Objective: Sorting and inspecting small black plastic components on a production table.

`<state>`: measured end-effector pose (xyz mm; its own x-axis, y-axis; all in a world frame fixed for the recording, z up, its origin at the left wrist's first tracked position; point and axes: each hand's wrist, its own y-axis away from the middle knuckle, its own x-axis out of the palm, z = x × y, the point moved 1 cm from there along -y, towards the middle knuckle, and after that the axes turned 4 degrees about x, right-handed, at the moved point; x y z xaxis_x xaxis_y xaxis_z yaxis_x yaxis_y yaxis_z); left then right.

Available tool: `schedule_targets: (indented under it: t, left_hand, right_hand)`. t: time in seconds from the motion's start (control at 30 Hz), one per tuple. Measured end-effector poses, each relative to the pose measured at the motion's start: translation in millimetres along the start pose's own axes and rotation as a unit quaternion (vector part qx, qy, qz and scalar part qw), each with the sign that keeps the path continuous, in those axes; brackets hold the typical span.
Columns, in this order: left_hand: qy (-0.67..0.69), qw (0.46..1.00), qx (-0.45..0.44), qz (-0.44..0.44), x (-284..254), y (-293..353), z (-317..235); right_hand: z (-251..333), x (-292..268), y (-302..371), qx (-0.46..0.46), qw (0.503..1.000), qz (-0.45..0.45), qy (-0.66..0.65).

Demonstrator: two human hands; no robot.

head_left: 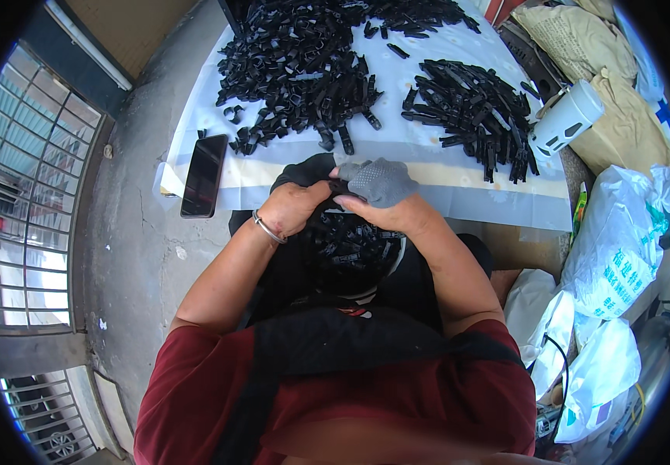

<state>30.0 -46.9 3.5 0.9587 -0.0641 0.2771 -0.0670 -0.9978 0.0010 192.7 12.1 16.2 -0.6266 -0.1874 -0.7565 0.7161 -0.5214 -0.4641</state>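
from afar, i see the left hand (292,208) and grey-gloved right hand (384,184) pinching a small black plastic piece (340,187) above a lap-level heap of black parts (354,246); seemingly thumb-working it, which next calls for steady pressure.

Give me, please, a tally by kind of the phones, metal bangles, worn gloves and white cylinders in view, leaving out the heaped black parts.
Phone: 1
Metal bangle: 1
Gloves: 2 (black on the left hand, grey on the right hand)
White cylinder: 1
Total: 5
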Motion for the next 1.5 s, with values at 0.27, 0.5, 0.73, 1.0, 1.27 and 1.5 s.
schedule_targets:
  t: [0.27,0.5,0.73,1.0,1.27,1.5]
  left_hand:
    - [-0.322,0.938,0.126,0.01,7,-1,-12]
    - [-0.298,0.949,-0.009,-0.106,6,5,-17]
    - [-0.253,0.96,0.035,-0.115,7,3,-15]
    - [-0.434,0.884,0.16,-0.067,18,7,-9]
    - [-0.59,0.798,0.113,-0.045,-7,-9,-19]
    - [-0.734,0.66,0.147,-0.064,-4,-49,-8]
  right_hand:
    - [8,-6,-1,0.042,0.998,0.012,0.044]
    - [9,-11,1,0.062,0.997,-0.039,-0.01]
    - [9,-7,10,0.039,0.995,-0.04,0.077]
    - [11,5,10,0.052,0.994,0.006,0.092]
    - [-22,-27,-4,0.152,0.954,-0.089,0.242]
    - [-38,-27,-23,0.067,0.917,-0.104,0.379]
